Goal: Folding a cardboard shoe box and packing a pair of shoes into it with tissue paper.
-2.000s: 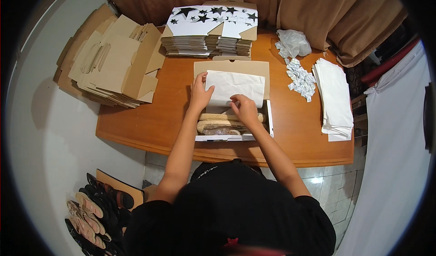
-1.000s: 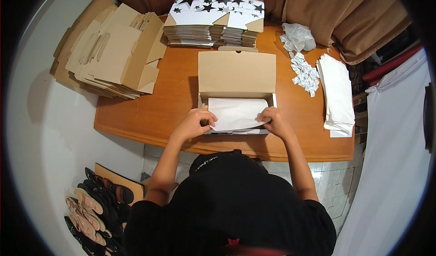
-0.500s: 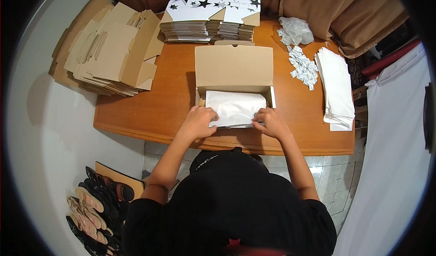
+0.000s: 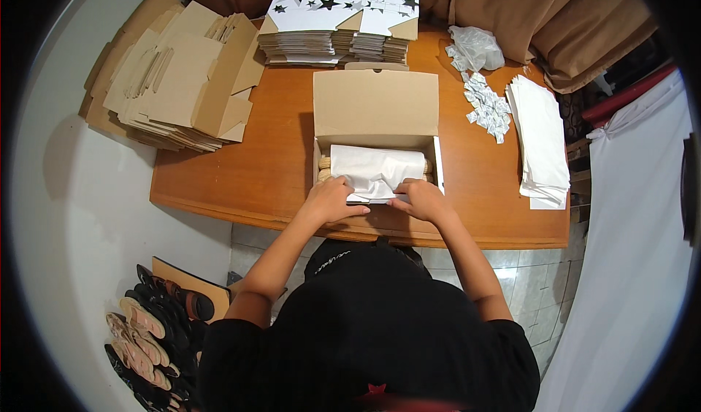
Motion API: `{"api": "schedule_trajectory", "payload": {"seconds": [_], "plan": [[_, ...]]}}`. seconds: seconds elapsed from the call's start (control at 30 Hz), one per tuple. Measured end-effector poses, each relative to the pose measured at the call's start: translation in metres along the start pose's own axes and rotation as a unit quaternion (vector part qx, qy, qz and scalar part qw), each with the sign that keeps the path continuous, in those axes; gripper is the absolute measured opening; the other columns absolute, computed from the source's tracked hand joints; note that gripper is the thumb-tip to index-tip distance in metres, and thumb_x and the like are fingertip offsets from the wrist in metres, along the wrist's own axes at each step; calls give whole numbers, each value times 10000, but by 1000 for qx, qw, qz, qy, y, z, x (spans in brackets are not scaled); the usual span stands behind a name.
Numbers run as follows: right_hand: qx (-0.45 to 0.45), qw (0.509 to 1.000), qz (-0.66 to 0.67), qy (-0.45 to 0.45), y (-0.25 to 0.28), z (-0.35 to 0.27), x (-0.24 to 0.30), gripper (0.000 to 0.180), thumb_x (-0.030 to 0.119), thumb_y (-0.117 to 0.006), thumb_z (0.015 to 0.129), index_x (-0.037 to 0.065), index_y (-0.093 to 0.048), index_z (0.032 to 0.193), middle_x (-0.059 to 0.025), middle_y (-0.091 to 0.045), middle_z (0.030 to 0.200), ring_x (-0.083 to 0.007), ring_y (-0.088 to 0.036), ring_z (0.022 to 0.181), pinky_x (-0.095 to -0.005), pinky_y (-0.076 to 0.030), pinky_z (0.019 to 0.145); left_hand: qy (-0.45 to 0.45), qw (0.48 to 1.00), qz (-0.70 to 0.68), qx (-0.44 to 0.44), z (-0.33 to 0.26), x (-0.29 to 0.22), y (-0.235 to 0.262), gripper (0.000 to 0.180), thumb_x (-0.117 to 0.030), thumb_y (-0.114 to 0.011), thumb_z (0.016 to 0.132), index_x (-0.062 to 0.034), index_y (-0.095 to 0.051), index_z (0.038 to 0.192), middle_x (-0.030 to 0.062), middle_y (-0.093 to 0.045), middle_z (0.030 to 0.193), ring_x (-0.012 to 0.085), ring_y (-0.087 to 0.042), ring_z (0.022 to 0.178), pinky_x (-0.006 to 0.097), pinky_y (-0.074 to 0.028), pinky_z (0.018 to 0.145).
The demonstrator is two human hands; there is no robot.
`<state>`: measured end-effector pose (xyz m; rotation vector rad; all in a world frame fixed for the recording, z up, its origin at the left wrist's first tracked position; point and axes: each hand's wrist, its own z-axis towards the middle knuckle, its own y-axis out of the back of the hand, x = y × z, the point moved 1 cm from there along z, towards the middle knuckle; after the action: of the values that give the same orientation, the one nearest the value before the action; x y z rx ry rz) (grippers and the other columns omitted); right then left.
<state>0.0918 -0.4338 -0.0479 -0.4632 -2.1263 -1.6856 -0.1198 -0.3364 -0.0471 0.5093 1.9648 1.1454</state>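
In front of me an open cardboard box [image 4: 376, 104] stands with its lid raised at the back. White paper [image 4: 376, 165] lies inside over tan items with ridged ends [image 4: 325, 165] that show at both sides. My left hand [image 4: 332, 200] bends over the front left of the box, its fingers closed on the paper and its thumb stretched along the front. At the front right, my right hand [image 4: 425, 199] pinches the paper's near edge with curled fingers. The paper is creased between the hands. What lies beneath it is hidden.
Folded cardboard boxes [image 4: 182, 76] are piled at the left, and a stack of star-printed boxes [image 4: 339, 43] stands behind. Several small white packets [image 4: 488, 109] lie by a clear plastic bag [image 4: 476, 49]. White paper sheets [image 4: 540, 142] are stacked at the table's right edge.
Both hands have moved inward along the front of the box. The paper's near part has been pushed down and creased, and more of the tan ends shows at the sides.
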Motion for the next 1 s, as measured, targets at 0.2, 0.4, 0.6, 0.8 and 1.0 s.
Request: {"api": "schedule_trajectory", "payload": {"seconds": [0.2,0.4,0.6,0.8,1.0], "plan": [[3,1000,-27,-12,-11,4,-3,446,460,-612,770,37,-691,884,-147,-625,939,-316,-605,880,-403,-487,770,54,997,55,22,5,-11,-2,728,-682,-553,686,-36,-666,1003,147,-556,1102,304,-511,1052,412,-425,871],[47,994,-72,-63,-2,0,7,441,469,-644,739,42,-682,847,-151,-618,931,-307,-605,881,-401,-489,757,85,990,112,12,-4,-26,4,533,-506,-669,700,-49,-649,973,117,-590,1031,270,-533,1019,406,-425,854],[-140,988,0,64,4,-1,21,212,213,-725,680,77,-628,810,-76,-589,850,-273,-595,820,-379,-489,700,-90,986,-11,-138,-4,-25,-6,264,-201,-713,687,-84,-628,908,65,-580,926,254,-555,894,389,-437,763],[-100,992,9,77,-9,1,24,157,140,-691,695,82,-627,825,-60,-581,871,-272,-586,823,-375,-485,696,-109,973,-15,-205,-3,-22,-24,254,-172,-714,686,-79,-634,909,60,-543,869,250,-541,833,377,-444,735],[-125,990,-11,58,-20,0,23,184,154,-689,703,57,-628,847,-80,-571,849,-277,-576,826,-384,-486,692,-92,982,-43,-162,0,-19,-22,288,-160,-728,665,-75,-619,917,65,-531,882,257,-538,863,384,-447,730]]}}
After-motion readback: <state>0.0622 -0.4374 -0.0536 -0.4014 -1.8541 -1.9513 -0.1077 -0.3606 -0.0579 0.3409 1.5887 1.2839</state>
